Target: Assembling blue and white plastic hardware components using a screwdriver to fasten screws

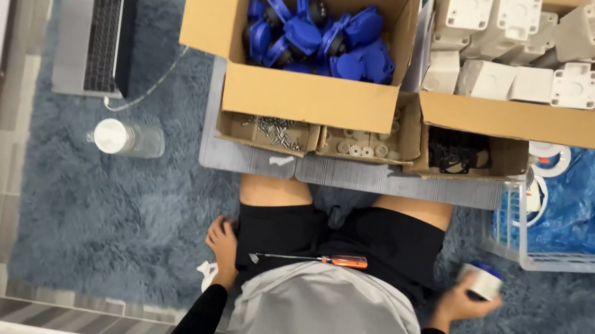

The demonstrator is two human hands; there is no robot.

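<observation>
head view: right hand [460,300] grips a white-and-blue part [481,281]; left hand [222,240] rests loosely curled, holding nothing.

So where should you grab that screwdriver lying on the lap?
Probably by the orange handle of the screwdriver, coming down from above. It lies flat across the black shorts, handle toward the right hand, thin metal shaft pointing toward the left hand. The handle is the thick part, easier to close fingers around. The right hand already holds a white and blue part.
</observation>
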